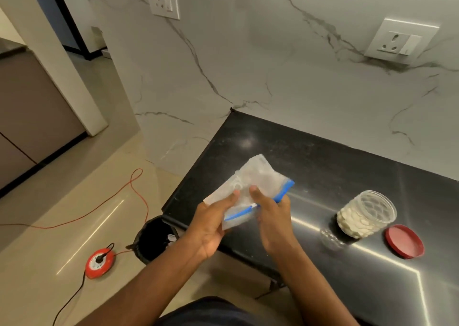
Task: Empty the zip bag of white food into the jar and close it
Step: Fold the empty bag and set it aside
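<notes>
Both hands grip the bag (250, 189) over the worktop (310, 156) edge: left hand (211, 226) pinching its near end, right hand (272, 216) closed on the blue zip. The bag looks empty. The jar (365, 215), part full of white food, stands open at right, its red lid (404, 241) just beside it.

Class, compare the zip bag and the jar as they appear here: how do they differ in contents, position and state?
The zip bag looks empty and crumpled; the jar is partly filled with white food. The bag is held up by both hands; the jar stands upright on the countertop, open. Both are see-through plastic.
</notes>
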The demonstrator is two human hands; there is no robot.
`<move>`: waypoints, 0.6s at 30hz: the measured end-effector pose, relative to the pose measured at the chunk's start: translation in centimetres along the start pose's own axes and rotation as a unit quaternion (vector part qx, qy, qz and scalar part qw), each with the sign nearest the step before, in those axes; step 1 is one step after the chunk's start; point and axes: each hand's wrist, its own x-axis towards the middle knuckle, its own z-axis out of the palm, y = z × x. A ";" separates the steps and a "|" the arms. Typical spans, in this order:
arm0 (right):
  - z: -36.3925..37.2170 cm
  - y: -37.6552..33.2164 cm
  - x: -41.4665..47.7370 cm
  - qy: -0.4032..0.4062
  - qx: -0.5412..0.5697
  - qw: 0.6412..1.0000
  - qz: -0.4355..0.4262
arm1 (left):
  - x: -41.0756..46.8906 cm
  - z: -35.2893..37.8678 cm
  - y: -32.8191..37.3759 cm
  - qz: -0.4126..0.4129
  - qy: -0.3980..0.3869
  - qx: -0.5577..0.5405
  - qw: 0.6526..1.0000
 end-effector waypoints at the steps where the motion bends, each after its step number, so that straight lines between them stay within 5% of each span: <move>1: 0.7 0.4 0.0 -0.012 -0.074 0.996 -0.057 | 0.2 -0.6 0.5 -0.002 -0.003 -0.003 1.000; 5: 1.8 3.3 0.2 -0.090 -0.383 0.885 -0.250 | 1.2 -2.6 2.0 -0.018 0.016 -0.023 0.999; 10: 2.2 5.6 0.5 -0.169 -0.594 0.724 -0.306 | 2.2 -5.2 3.6 -0.055 0.031 -0.004 0.998; 14: 3.6 6.3 0.1 -0.245 -0.617 0.706 -0.247 | 2.7 -6.2 5.2 -0.051 -0.065 0.043 0.996; 18: 6.3 6.6 -0.4 -0.275 -0.631 0.695 -0.208 | 3.8 -7.2 4.6 -0.053 0.000 0.078 0.996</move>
